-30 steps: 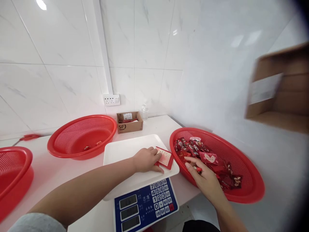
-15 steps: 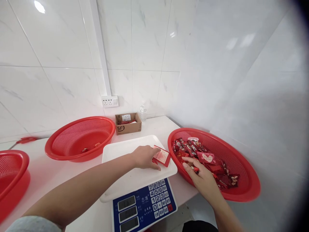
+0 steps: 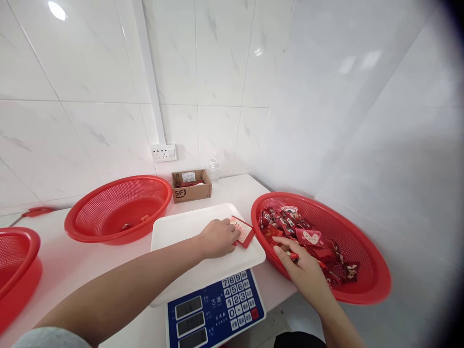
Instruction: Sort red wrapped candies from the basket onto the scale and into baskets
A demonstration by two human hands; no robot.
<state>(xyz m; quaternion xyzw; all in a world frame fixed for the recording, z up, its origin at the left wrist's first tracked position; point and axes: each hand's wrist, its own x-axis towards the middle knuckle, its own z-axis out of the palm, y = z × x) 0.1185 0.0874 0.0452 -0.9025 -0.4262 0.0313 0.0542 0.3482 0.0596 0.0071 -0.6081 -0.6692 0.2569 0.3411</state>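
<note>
My left hand [image 3: 218,238] rests on the white pan [image 3: 181,227] of a blue-faced electronic scale [image 3: 217,309], its fingers closed on a small red box [image 3: 242,231] lying at the pan's right edge. My right hand [image 3: 302,267] reaches into the red basket [image 3: 366,285] on the right. That hand pinches a small red wrapped candy [image 3: 292,254] above a heap of red candy packets [image 3: 308,237].
A second red basket [image 3: 118,209] stands behind the scale to the left, with two or three bits inside. A third red basket [image 3: 16,263] is at the far left edge. A small cardboard box [image 3: 191,186] and a clear bottle [image 3: 214,169] stand by the tiled wall.
The blurred cardboard box at the upper right is gone from view. My left hand has tilted and drawn the small red box a little back and left. My right hand has barely moved.
</note>
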